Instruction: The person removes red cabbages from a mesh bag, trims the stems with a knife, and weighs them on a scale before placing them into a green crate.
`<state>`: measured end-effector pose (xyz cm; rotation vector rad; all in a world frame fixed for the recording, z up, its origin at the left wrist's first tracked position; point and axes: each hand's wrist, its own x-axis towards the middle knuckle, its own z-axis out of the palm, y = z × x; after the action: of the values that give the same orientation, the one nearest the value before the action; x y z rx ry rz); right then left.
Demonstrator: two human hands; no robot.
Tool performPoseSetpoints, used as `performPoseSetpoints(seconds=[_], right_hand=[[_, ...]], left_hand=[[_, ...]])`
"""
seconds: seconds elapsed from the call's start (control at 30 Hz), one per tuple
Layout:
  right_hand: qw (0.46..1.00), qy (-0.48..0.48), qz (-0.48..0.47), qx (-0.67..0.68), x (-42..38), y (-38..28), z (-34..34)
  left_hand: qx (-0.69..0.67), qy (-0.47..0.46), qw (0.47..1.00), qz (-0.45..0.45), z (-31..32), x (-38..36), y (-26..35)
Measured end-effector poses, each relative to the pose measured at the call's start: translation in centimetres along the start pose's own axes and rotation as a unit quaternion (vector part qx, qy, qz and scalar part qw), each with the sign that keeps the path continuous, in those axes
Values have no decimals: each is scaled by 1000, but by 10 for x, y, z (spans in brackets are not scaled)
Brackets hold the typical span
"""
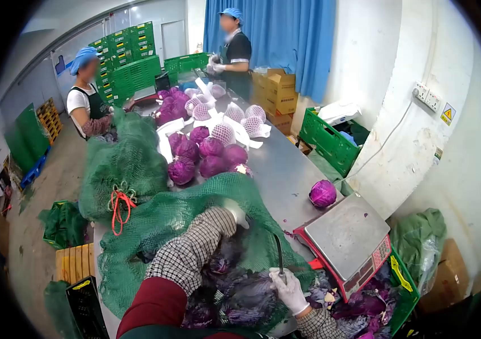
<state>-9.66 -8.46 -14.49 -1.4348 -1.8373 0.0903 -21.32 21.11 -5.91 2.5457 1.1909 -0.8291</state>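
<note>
My left hand [236, 213], in a white glove, reaches over the mouth of a green mesh bag [156, 243]; it is blurred and its fingers are partly hidden. Beneath that forearm lie dark purple cabbages and loose leaves [252, 299], partly inside the mesh. My right hand [289, 289], gloved too, is closed around a knife [279, 254] whose dark, slightly curved blade points up, away from me. Just beyond the bag, several trimmed red cabbages [212, 148] sit on the metal table [286, 175].
A red-framed scale [345, 237] stands at right, beside a single cabbage [323, 193]. Below it, a green crate [404, 294] holds leaf scraps. A second full mesh bag [122, 164] is tied with red cord. White foam nets [235, 113] lie farther back. Two people [87, 96] work across the table.
</note>
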Motion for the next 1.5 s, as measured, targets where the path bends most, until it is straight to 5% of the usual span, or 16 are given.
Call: performPoseSetpoints(seconds=[0.23, 0.3, 0.43, 0.57, 0.77, 0.87, 0.93, 1.03, 1.07, 1.17, 1.2, 1.27, 1.3, 1.37, 1.43, 1.5], right_hand=[[935, -30, 263, 238, 32, 10, -1], [878, -44, 367, 303, 39, 6, 0], [960, 28, 238, 145, 15, 41, 35], [943, 30, 263, 201, 23, 25, 20], [931, 17, 300, 208, 34, 24, 12], [938, 73, 282, 189, 38, 21, 18], [952, 123, 258, 110, 29, 45, 46], [886, 125, 363, 260, -9, 95, 94], [852, 4, 410, 324, 14, 35, 17], [851, 35, 348, 393, 6, -11, -18], [925, 44, 240, 291, -4, -17, -24], [978, 59, 96, 177, -21, -31, -38], [885, 65, 283, 365, -14, -77, -72], [935, 78, 221, 266, -39, -87, -85], [900, 91, 263, 334, -65, -104, -98], [856, 120, 297, 407, -79, -125, -106]], left_hand=[[-356, -174, 896, 200, 38, 88, -83], [-199, -96, 972, 78, 21, 48, -54], [-129, 215, 962, 103, 26, -34, -31], [-164, 245, 947, 124, 34, -33, -58], [-290, -117, 903, 294, -34, -87, -63], [-126, 39, 923, 362, -57, -167, -47], [-159, -44, 936, 310, -54, -215, -41], [-413, -120, 826, 365, -4, -242, -58], [-428, -65, 802, 413, 25, -239, -72], [-801, -77, 487, 341, 110, -246, -51], [-868, -72, 385, 304, 131, -245, -43], [-882, 43, 380, 276, 141, -254, 0], [-884, 95, 376, 261, 144, -255, 23], [-925, -72, 246, 282, 151, -245, 60], [-942, -153, 227, 193, 154, -248, 86], [-917, -149, 358, 94, 156, -253, 101]])
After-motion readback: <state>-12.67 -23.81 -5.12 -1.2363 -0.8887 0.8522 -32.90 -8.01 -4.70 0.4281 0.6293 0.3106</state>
